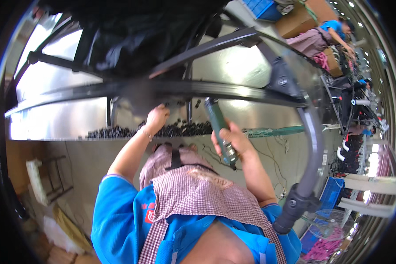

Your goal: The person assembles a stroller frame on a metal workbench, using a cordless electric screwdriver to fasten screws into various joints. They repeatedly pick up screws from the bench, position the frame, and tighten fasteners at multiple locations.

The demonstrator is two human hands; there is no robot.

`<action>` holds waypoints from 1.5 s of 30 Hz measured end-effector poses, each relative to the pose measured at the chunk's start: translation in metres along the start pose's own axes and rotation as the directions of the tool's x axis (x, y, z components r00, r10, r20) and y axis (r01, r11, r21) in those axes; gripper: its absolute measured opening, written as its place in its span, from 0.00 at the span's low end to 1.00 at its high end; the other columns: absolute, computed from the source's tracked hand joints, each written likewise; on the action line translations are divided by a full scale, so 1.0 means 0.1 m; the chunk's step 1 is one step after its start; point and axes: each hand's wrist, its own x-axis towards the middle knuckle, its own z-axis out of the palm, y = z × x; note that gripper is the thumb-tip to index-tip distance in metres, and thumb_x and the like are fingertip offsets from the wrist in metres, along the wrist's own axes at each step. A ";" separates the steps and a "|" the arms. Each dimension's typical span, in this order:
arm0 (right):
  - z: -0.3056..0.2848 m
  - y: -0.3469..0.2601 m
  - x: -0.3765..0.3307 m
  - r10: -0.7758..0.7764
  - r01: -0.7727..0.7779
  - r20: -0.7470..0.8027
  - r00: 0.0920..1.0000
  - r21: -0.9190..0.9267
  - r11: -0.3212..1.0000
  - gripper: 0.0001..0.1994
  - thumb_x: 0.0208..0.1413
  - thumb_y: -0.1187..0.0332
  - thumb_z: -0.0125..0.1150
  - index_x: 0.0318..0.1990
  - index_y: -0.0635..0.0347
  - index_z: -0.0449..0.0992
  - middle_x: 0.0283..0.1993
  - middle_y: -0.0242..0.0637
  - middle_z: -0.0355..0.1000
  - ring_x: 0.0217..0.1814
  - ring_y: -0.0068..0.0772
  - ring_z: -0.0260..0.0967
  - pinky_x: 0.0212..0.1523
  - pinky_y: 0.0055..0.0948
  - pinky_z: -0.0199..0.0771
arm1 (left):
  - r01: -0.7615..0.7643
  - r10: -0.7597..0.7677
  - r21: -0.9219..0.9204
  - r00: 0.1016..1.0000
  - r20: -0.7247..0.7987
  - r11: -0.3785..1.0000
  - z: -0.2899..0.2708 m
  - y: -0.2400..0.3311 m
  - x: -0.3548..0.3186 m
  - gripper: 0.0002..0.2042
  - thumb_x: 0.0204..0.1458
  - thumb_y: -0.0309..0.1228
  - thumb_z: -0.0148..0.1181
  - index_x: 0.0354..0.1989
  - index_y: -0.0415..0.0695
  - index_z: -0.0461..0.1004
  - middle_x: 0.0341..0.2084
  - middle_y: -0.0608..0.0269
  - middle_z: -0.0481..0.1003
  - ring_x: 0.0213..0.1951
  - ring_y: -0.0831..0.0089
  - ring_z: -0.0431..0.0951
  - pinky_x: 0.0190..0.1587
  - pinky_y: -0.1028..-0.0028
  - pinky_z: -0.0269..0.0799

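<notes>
My right hand [234,140] is wrapped round a dark green electric screwdriver [216,115]. The tool is tilted, its upper end close to the dark metal tube [198,89] of a frame that lies across the shiny table [229,66]. Just below that tube, my left hand [157,118] has its fingers pressed together; whatever they hold, if anything, is too small to make out. Under the left hand, along the table's near edge, runs a heap of small black parts [180,129]. Black fabric [136,39] hangs on the frame and covers its far left part.
A curved tube with a black end fitting [290,207] reaches down on my right. Cables [273,163] lie on the floor. A stool [53,180] stands at the left. Another person [325,37] works at the far right, near a blue crate [262,8] and a standing fan [332,224].
</notes>
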 end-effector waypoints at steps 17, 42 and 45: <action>0.11 -0.07 -0.33 -0.010 0.010 0.001 1.000 -0.285 0.958 0.48 0.44 0.61 0.78 0.68 0.64 0.51 0.31 0.36 0.67 0.22 0.25 0.69 0.23 0.26 0.74 | 0.356 0.044 -0.828 0.926 0.375 -0.433 -0.97 1.45 0.49 0.08 0.63 0.25 0.48 0.47 0.35 0.67 0.41 0.48 0.76 0.43 0.59 0.79 0.51 0.60 0.76; 0.01 -0.28 -0.26 -0.055 0.066 0.096 0.994 -0.112 0.992 0.30 0.49 0.64 0.69 0.57 0.63 0.64 0.28 0.33 0.68 0.21 0.24 0.69 0.22 0.25 0.72 | 0.254 0.305 -0.964 0.914 0.267 0.080 -1.43 1.54 1.20 0.16 0.64 0.38 0.51 0.52 0.38 0.69 0.42 0.50 0.76 0.49 0.58 0.77 0.53 0.62 0.73; -0.13 -0.24 -0.26 -0.202 0.203 0.029 0.979 -0.057 0.977 0.34 0.48 0.66 0.70 0.61 0.62 0.62 0.29 0.33 0.67 0.21 0.25 0.69 0.22 0.26 0.73 | 0.202 0.311 -0.965 0.918 0.245 0.167 -1.54 2.01 1.27 0.18 0.65 0.38 0.48 0.57 0.38 0.68 0.50 0.51 0.74 0.52 0.59 0.76 0.54 0.63 0.73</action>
